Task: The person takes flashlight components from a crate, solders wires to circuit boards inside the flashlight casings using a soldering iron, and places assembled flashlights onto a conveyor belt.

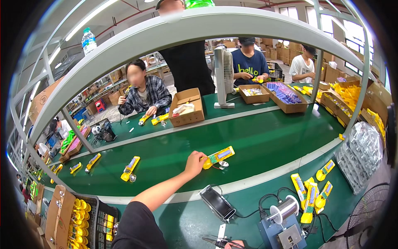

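My left hand (194, 164) reaches out over the green conveyor belt (174, 149). Its fingers are closed on the near end of a yellow flashlight half-shell (224, 154), which has a blue-purple battery and a green circuit board inside. A small round silvery lamp part (224, 164) hangs beside it on thin wires. At the lower edge, my right hand (236, 244) is mostly cut off, its fingers round a black-handled soldering iron (219, 241). Several similar yellow flashlight pieces (309, 197) are heaped on the bench at the right.
A solder spool (284, 210) on a blue stand and a black box-shaped device (217, 203) occupy the near bench. More flashlight pieces (130, 169) lie along the belt. A black crate (94, 216) stands lower left, a plastic tray stack (360, 152) right. Co-workers sit across; a metal frame (232, 20) arches overhead.
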Demonstrator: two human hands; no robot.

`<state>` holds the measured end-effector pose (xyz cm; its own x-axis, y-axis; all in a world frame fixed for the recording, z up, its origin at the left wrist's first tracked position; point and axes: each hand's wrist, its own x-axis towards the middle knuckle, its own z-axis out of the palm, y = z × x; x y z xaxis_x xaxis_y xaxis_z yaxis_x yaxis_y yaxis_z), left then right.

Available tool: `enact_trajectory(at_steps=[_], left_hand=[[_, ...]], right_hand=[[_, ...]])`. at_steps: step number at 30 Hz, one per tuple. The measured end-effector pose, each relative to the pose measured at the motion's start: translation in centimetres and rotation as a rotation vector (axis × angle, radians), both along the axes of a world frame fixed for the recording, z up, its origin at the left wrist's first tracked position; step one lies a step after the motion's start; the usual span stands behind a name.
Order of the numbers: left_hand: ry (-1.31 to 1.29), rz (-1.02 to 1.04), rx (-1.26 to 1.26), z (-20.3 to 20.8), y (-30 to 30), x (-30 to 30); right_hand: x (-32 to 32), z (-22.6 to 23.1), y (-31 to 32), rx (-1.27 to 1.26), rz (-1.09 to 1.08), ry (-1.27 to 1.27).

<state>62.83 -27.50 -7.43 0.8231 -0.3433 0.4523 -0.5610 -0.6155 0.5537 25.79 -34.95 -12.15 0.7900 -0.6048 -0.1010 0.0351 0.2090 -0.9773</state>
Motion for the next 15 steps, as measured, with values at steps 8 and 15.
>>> enact_trajectory(at_steps=[8, 15], left_hand=[[-0.227, 0.051, -0.079, 3.2, 5.1, -6.0], [-0.469, 0.093, -0.212, 7.9, 9.2, -10.8]], right_hand=[[0.6, -0.1, -0.8, -0.201, 0.064, -0.108], [1.0, 1.6, -1.3, -0.238, 0.053, -0.15]])
